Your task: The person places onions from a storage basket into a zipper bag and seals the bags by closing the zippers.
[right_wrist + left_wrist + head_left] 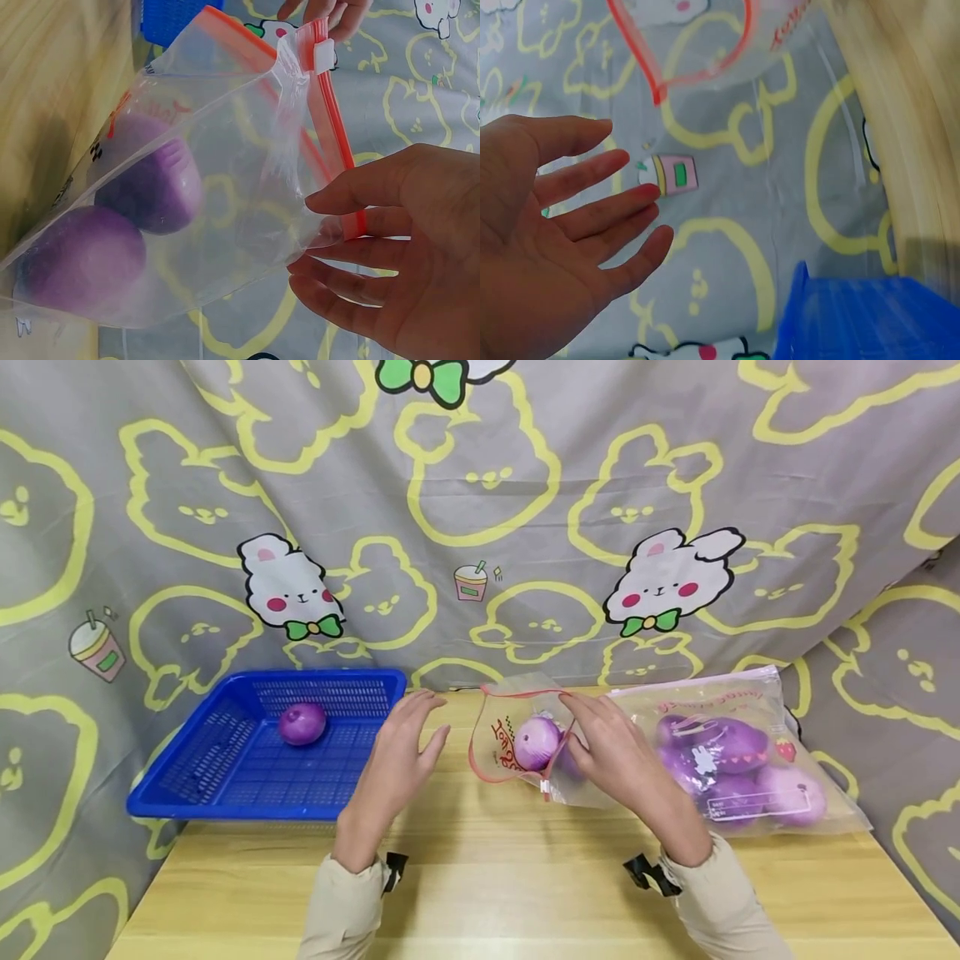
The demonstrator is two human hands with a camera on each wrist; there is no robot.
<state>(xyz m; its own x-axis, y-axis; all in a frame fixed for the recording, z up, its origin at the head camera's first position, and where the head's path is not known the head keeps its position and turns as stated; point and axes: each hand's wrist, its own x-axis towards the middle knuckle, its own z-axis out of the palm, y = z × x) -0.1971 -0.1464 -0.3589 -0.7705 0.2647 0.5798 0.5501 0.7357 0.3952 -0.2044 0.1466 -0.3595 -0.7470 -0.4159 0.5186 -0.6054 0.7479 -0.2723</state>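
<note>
My right hand [611,743] pinches the edge of a clear zip bag [247,172] beside its red zip strip, thumb on one side and fingers on the other. The bag's mouth gapes toward the left, its white slider at one end of the strip. Two purple onions [82,259] show inside it in the right wrist view. My left hand [401,747] is held in the air between the bag and a blue basket [225,810], fingers spread and loosely bent, touching nothing. One purple onion [302,724] lies in the basket.
At the right lies a larger clear zip bag [813,743] with several purple onions [795,795] inside, beside and partly behind my right forearm. A patterned grey curtain [480,510] hangs behind the wooden table [510,893].
</note>
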